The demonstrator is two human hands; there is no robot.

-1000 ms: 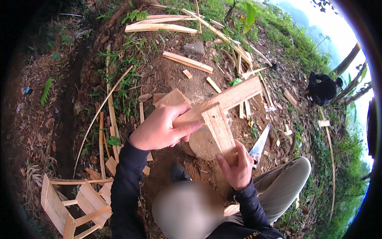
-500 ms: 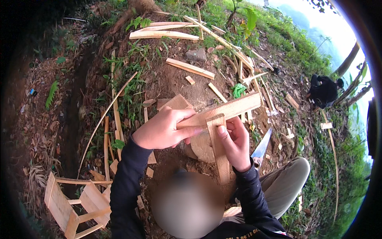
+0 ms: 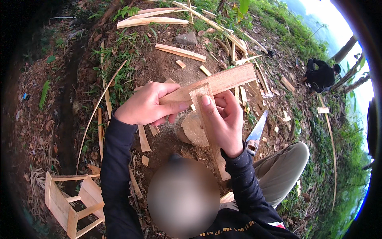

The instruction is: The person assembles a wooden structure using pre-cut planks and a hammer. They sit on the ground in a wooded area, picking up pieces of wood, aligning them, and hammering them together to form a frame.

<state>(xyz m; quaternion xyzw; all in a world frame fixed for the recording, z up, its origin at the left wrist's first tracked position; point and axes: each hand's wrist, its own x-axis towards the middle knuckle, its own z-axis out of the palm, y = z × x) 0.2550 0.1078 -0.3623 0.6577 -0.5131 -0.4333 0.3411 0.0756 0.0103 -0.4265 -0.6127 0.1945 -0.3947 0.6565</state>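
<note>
My left hand (image 3: pixel 145 102) grips the near-left end of a flat wooden board (image 3: pixel 229 81), thumb along its lower edge. The board slants up to the right. Across it lies a narrower wooden strip (image 3: pixel 219 161), its upper end overlapping the board. My right hand (image 3: pixel 227 121) pinches this strip near the top, thumb on its face; the other fingers curl behind, partly hidden. Below the joined hands stands a cut log stump (image 3: pixel 194 129). A handsaw (image 3: pixel 258 129) lies on the ground beside my right forearm.
A wooden frame like a small stool (image 3: pixel 73 203) stands at lower left. Long boards (image 3: pixel 153 20) and a split piece (image 3: pixel 181 52) lie uphill by a stone (image 3: pixel 186 38). Offcuts litter the soil. A person in dark clothes (image 3: pixel 319 75) crouches at far right.
The view has shifted, so the ground sits higher and further left. Both hands have moved up and slightly left with the two wooden pieces, which stay crossed.
</note>
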